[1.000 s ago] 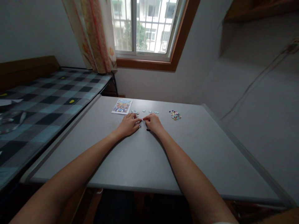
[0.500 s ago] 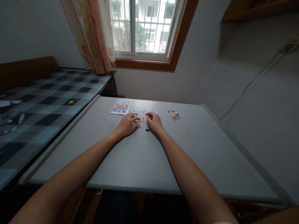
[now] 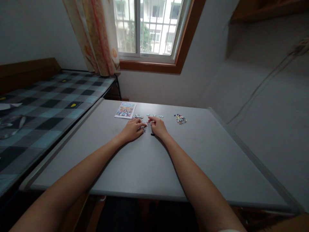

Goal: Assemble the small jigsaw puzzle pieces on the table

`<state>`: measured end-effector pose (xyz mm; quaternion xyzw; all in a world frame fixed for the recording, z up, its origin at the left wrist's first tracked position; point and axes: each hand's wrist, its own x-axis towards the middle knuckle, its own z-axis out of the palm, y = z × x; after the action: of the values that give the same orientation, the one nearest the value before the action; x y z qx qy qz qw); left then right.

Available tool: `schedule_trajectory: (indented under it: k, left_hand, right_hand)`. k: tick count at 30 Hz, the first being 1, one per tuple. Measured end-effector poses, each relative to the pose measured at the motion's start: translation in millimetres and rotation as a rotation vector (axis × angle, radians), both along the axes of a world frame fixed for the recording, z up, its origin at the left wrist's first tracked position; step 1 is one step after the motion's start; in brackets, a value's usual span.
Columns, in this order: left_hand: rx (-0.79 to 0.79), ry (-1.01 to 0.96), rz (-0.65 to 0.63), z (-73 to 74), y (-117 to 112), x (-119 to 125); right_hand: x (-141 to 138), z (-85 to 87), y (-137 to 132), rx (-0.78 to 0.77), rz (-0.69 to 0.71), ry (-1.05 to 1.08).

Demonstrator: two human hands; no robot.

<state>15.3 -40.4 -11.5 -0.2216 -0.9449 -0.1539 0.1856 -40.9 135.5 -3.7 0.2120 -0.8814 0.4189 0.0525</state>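
Observation:
Near the middle of the table, a small pinkish jigsaw puzzle piece [image 3: 147,123] lies between my hands. My left hand [image 3: 131,130] rests with its fingers spread, the index fingertip touching the piece from the left. My right hand [image 3: 158,126] bends over from the other side, index finger and thumb at a puzzle piece by the join; the fingers partly cover it. A dark puzzle piece [image 3: 152,134] lies just below my right hand, and another small piece [image 3: 144,130] is beside my left fingers. Several pieces [image 3: 138,116] sit behind my left hand.
A printed picture sheet [image 3: 125,110] lies at the table's back left. A heap of puzzle pieces [image 3: 180,119] is to the right, and a few light pieces [image 3: 154,115] lie beyond my hands. The white table [image 3: 145,167] stands beside a bed with a checked cover [image 3: 79,93].
My right hand's index finger has moved left and reaches over the pinkish piece. My left index finger has shifted slightly right, against the piece. The rest has stayed in place.

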Motion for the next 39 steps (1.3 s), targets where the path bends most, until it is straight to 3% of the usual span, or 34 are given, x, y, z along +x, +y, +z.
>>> schedule_trajectory:
  k: [9,27,35,39]
  left_hand:
    - [0.03,0.006,-0.003,-3.4,-1.6,-1.5]
    - [-0.008,-0.01,0.024,8.4,2.2,3.2]
    - [-0.008,-0.181,0.322,16.3,7.7,10.8]
    - [-0.04,-0.21,0.364,17.0,8.1,10.7]
  right_hand:
    - [4.5,4.3,-0.5,0.125,0.066,0.045]
    - [2.2,-0.9,-1.2,0.107,0.054,0.086]
    - [1.1,-1.5,-0.7,0.041,0.007,0.041]
    - [1.1,-1.3,-1.8,0.035,-0.013,0.018]
